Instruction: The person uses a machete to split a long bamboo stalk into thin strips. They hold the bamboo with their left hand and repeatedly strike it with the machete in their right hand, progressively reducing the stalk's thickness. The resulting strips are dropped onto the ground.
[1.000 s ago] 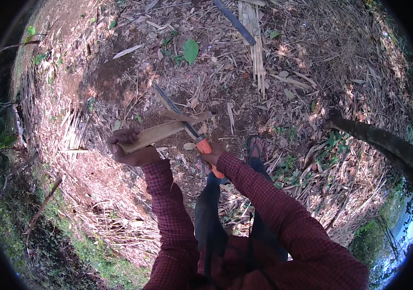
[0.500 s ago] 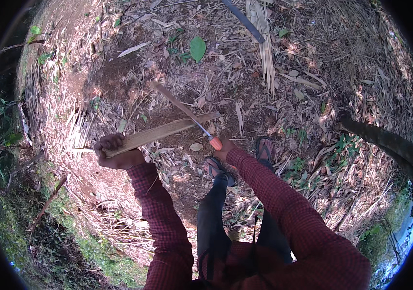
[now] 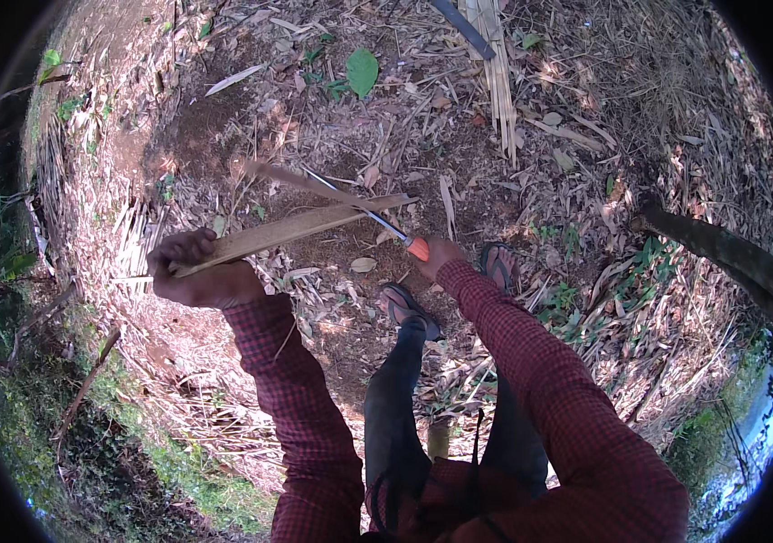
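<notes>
My left hand (image 3: 194,271) grips one end of a flat, pale bamboo strip (image 3: 300,228) that reaches out to the right, almost level. My right hand (image 3: 438,256) is closed around the orange handle of a knife (image 3: 377,220). Its thin blade runs up and to the left, crossing the far part of the strip. A thin brown sliver (image 3: 300,181) curls up off the strip by the blade. Both forearms wear red checked sleeves.
The ground is bare earth strewn with dry leaves and bamboo shavings. My sandalled feet (image 3: 402,305) stand below the strip. A bundle of split bamboo strips (image 3: 495,68) and a dark pipe (image 3: 461,27) lie ahead. A thick stem (image 3: 721,249) lies right, grass grows left.
The strip has swung out further to the right and lies flatter. The knife blade has slid outward along it, lifting a sliver. My right hand has moved slightly right.
</notes>
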Demonstrator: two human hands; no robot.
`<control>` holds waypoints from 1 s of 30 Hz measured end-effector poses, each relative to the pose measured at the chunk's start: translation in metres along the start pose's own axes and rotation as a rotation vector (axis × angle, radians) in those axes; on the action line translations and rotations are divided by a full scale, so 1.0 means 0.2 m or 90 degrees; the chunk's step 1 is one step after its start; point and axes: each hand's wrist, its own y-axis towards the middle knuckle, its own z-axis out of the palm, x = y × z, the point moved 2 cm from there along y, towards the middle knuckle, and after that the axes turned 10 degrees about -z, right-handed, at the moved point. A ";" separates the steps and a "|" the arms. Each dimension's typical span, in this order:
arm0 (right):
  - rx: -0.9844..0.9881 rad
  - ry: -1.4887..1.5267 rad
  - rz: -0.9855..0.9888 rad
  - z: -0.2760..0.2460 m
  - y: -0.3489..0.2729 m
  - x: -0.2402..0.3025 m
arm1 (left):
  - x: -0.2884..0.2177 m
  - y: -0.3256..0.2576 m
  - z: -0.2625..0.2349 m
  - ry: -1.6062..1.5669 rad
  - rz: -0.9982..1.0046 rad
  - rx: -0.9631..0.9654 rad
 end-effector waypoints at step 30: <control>0.158 0.245 0.115 0.15 0.25 -0.52 | 0.03 -0.03 0.06 -0.050 0.042 0.149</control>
